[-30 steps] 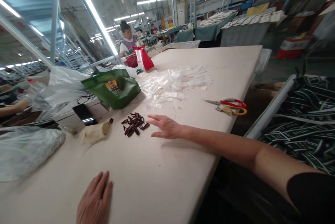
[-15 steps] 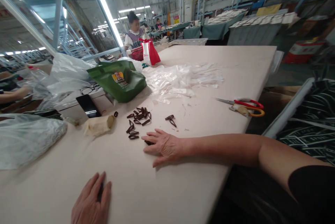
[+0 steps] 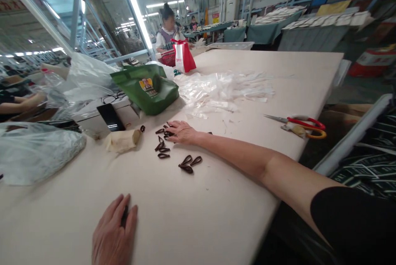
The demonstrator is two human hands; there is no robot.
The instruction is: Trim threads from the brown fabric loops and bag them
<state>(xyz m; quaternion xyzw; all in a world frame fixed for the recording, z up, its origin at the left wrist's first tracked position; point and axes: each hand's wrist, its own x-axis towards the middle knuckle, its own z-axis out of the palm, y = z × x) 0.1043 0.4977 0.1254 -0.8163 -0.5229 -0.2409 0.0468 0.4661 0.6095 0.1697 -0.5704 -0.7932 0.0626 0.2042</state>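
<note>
Several dark brown folded strap loops (image 3: pixel 161 146) lie in a loose pile on the pale tabletop (image 3: pixel 173 215). My right hand (image 3: pixel 182 133) rests palm down on the far part of this pile, fingers stretched out and covering some loops. Nearer to me is a small group of loops (image 3: pixel 186 164), apart from the pile. At the table's front left lies my left hand (image 3: pixel 114 232), back up, with a dark piece (image 3: pixel 124 216) between its index finger and thumb. Most of that piece is hidden. One single loop (image 3: pixel 142 128) sits beside a tan wrapped roll (image 3: pixel 123 140).
Scissors (image 3: pixel 297 124) with red and orange handles lie near the right edge. Behind the pile are clear plastic bags (image 3: pixel 210 91) and a green bag (image 3: pixel 145 89). A phone (image 3: pixel 110 117) leans on a white box at left. Another person (image 3: pixel 165 36) is at the far end.
My right hand has moved away from me onto the pile, leaving a small group of loops where it was. The left hand stays at the same place on the table; the view has shifted slightly.
</note>
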